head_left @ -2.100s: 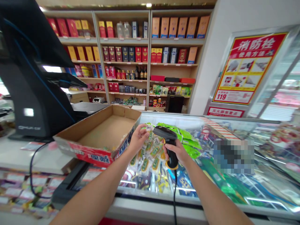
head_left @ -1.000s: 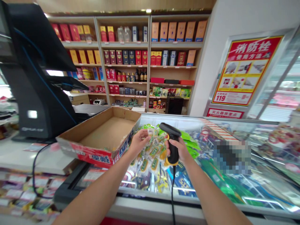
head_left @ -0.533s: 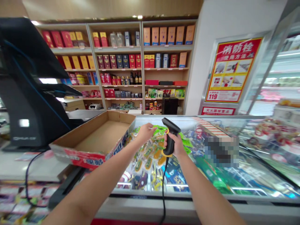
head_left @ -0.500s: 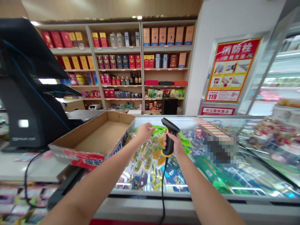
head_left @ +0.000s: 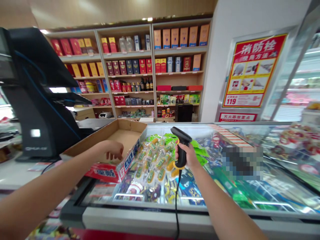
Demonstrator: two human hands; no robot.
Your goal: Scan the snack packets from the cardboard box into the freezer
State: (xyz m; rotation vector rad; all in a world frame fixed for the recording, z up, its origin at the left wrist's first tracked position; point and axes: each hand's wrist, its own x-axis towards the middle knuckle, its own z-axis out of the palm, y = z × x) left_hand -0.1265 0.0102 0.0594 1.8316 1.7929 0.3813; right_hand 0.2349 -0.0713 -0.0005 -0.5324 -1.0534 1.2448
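My right hand (head_left: 185, 153) is wrapped round the handle of a black and yellow barcode scanner (head_left: 181, 138). The scanner is upright, its cable hanging down over the freezer's front edge. My left hand (head_left: 110, 151) hovers above the near right part of an open cardboard box (head_left: 130, 128), fingers curled downward. Whatever those fingers hold, if anything, is hidden. Between the hands, several clear-wrapped yellow snack packets (head_left: 150, 176) are spread on the glass top of a freezer (head_left: 125, 213). Bright green packets (head_left: 201, 150) lie behind and to the right of the scanner.
A black checkout terminal (head_left: 37, 96) stands on the counter at left. Under the freezer glass, frozen packages (head_left: 230, 186) show at right, beside a blurred-out dark object (head_left: 242, 163). Shelves of boxed goods (head_left: 132, 66) line the back wall; a red poster (head_left: 255, 71) hangs at right.
My left hand has moved left from the packets to above the cardboard box, its fingers now curled down. The scanner stays in my right hand, nearly unmoved. The view has shifted slightly.
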